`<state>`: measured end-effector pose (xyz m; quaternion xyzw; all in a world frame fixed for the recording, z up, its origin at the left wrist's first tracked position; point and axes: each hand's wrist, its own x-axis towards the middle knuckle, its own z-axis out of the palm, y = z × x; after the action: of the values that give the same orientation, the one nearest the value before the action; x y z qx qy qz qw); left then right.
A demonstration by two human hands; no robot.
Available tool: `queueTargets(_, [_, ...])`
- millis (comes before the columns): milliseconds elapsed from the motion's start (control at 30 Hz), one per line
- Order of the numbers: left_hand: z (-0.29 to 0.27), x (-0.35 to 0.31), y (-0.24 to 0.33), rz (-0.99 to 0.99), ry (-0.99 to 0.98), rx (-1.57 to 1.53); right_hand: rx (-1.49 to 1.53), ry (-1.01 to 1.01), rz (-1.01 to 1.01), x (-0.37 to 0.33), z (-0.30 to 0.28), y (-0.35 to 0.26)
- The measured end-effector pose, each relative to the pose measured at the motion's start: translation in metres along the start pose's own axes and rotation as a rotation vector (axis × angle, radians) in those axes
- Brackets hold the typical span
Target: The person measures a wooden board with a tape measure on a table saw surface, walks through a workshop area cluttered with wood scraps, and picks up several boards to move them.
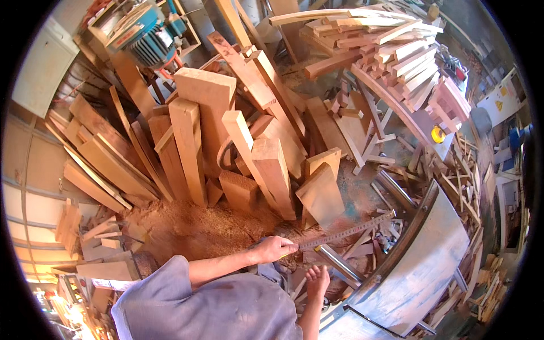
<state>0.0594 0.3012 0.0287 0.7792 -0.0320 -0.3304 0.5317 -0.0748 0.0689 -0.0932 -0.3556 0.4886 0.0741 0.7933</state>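
Right hand (318, 281) is hanging near the metal counter (419, 266), grip half-spread, holding nothing I can see. Left hand (274, 249) is pinching the tape measure (345, 233) in its grip; the blade is sticking out rightward above wood scraps (367, 250). Can't tell if its tip is touching anything. Unsupported, it's probably risking a buckle: I'd be keeping it untwisted and steadying it with the free hand. Beyond, sawdust (209, 226) is covering the floor, planks (187, 150) are leaning, sticks (416, 62) are lying piled.
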Motion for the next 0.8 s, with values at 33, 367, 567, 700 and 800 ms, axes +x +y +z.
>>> queueTargets(33, [-0.006,0.003,0.0,-0.026,-0.023,0.012,0.053,0.022,0.017,0.003,0.01,-0.003])
queueTargets(367, [-0.038,0.009,-0.001,-0.139,-0.045,0.008,0.098,0.256,0.159,0.072,0.021,-0.015])
queueTargets(567, [-0.023,-0.007,-0.017,-0.042,0.154,-0.095,-0.037,0.146,0.251,0.093,0.002,-0.029])
queueTargets(700, [-0.02,-0.035,-0.019,-0.101,0.13,-0.087,-0.116,0.099,0.299,0.109,-0.016,-0.037])
queueTargets(800, [-0.014,-0.058,-0.021,-0.156,0.179,-0.114,-0.145,0.108,0.298,0.106,-0.008,-0.043])
